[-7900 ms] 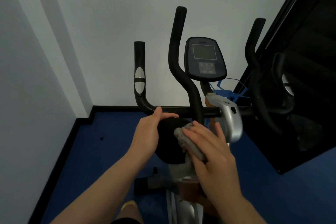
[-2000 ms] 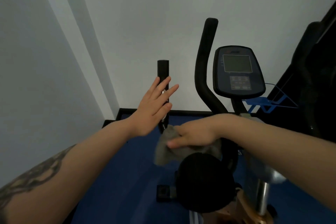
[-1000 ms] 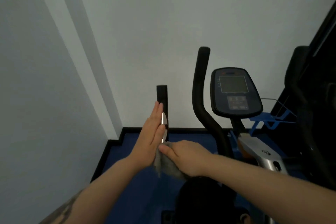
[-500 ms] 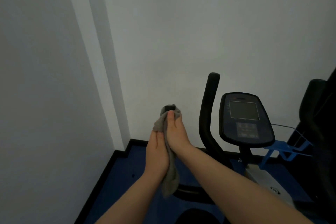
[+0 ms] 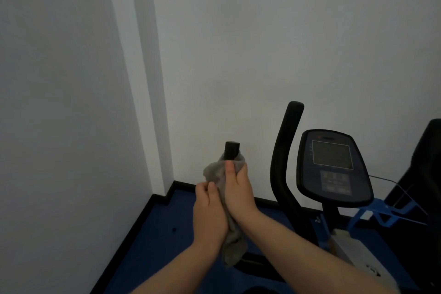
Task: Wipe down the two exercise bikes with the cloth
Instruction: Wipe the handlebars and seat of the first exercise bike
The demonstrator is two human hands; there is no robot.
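A grey cloth is wrapped round the upright left handlebar of the exercise bike, whose black tip sticks out above it. My right hand grips the cloth round the bar, thumb on top. My left hand holds the cloth just below and to the left, fingers curled on it. The cloth's loose end hangs down between my wrists. The bike's console and a curved black handle stand to the right.
White walls meet in a corner at the left. Blue floor with a black border lies below. A blue bracket and a dark machine stand at the right edge.
Both hands have slid a little down the handlebar with the cloth, so more of the black tip shows. My left fingers have curled onto the cloth. The view has tilted slightly.
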